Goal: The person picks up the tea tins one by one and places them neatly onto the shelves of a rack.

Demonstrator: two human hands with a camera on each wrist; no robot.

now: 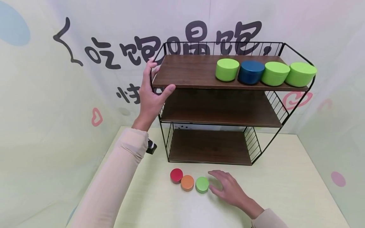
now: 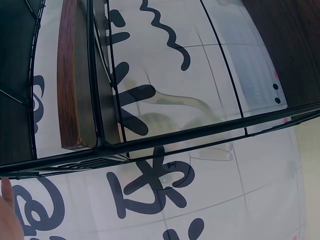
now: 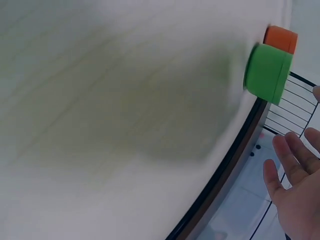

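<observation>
My left hand (image 1: 151,100) grips the upper left corner of a three-tier shelf rack (image 1: 188,71), its fingers around the black wire side and its thumb at the front edge. In the left wrist view only a bit of this hand (image 2: 9,215) shows beside the rack's wire frame (image 2: 180,136). My right hand (image 1: 229,189) is held over the table with fingers spread, just right of a small green round tin (image 1: 202,184). Left of that tin stand an orange round tin (image 1: 187,182) and a red one (image 1: 176,175).
Along the right of the top shelf stand a blue round tin (image 1: 251,72) and several light green ones (image 1: 227,69). The middle shelf (image 1: 219,107) and bottom shelf (image 1: 209,147) are dark wood. Behind the pale table (image 1: 285,177) hangs a printed cloth (image 1: 85,28).
</observation>
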